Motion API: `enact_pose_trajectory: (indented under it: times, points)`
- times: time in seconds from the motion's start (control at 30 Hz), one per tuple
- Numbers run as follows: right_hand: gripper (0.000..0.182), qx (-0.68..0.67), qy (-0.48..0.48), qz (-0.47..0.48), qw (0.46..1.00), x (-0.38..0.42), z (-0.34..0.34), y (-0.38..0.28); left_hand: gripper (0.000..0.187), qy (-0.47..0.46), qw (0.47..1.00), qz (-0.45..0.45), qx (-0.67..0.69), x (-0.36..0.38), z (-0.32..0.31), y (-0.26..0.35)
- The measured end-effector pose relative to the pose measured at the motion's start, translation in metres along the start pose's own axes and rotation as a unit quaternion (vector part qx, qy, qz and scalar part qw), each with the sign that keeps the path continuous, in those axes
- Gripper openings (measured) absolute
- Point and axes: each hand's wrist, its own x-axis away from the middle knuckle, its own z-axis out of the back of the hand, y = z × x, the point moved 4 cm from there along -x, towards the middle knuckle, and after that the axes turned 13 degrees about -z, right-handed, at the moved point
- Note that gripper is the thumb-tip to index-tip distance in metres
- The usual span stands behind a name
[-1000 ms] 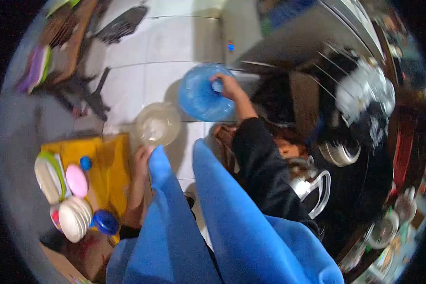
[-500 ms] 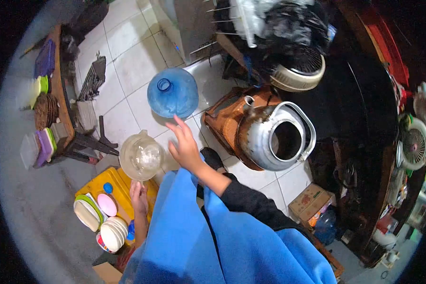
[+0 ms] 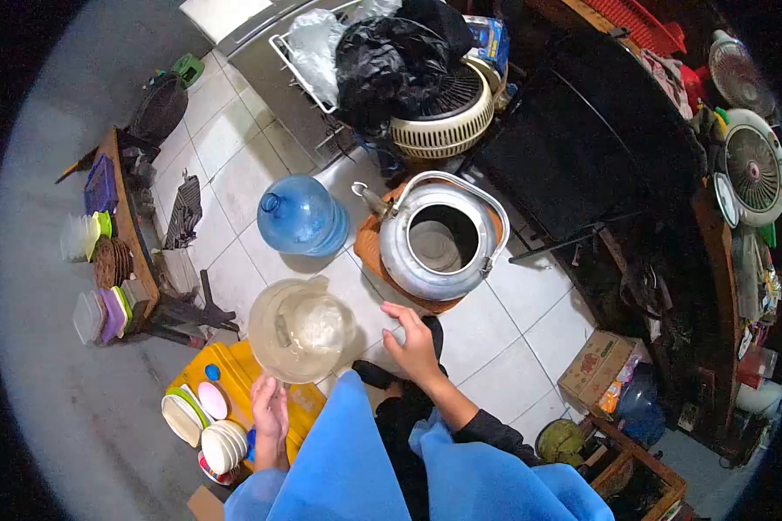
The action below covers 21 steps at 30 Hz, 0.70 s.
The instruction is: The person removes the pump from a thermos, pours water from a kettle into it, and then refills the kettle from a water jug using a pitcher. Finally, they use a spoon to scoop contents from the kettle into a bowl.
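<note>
My left hand has its fingers at the lower edge of a clear plastic pitcher, gripping it, though the handle is hidden. To the right of the pitcher, my right hand is in the air, fingers apart, with nothing in it. Above it a silver kettle stands without a lid on an orange-brown stool, its round opening facing up. A large blue water bottle stands on the tiled floor beyond the pitcher.
A yellow surface at lower left bears stacked bowls. On the left is a wooden bench with containers. Farther off lie black plastic bags and a fan cover. A cardboard box stands at right.
The view has shifted, and the kettle now appears more to the left and more from above. The pitcher appears farther right and nearer. My right hand has moved away from the blue bottle.
</note>
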Motion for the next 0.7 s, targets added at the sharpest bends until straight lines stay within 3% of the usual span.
enact_pose_trajectory:
  times: [0.17,0.23,0.33,0.53,0.63,0.7]
  points:
    - [0.041,-0.014,0.005,-0.038,0.999,-0.007,0.034,0.007,0.027,0.051,0.995,0.057,-0.057,0.009,-0.058,0.007]
    - [0.043,-0.001,-0.011,-0.040,0.999,-0.008,0.046,0.004,0.020,-0.021,0.994,0.035,-0.098,0.008,-0.081,0.010]
    - [0.043,0.059,-0.044,-0.052,0.996,-0.014,0.062,0.002,0.018,-0.027,0.991,0.009,-0.128,0.007,-0.110,0.017]
    - [0.042,0.077,-0.126,-0.079,0.986,-0.022,0.082,0.005,0.020,0.004,0.981,-0.003,-0.195,0.010,-0.135,0.025]
    - [0.045,0.059,-0.149,-0.030,0.987,-0.027,0.080,0.009,0.019,-0.001,0.976,-0.015,-0.219,0.008,-0.134,0.024]
    - [0.054,0.022,-0.166,-0.044,0.985,-0.030,0.075,0.008,0.018,0.003,0.981,-0.016,-0.195,0.006,-0.134,0.025]
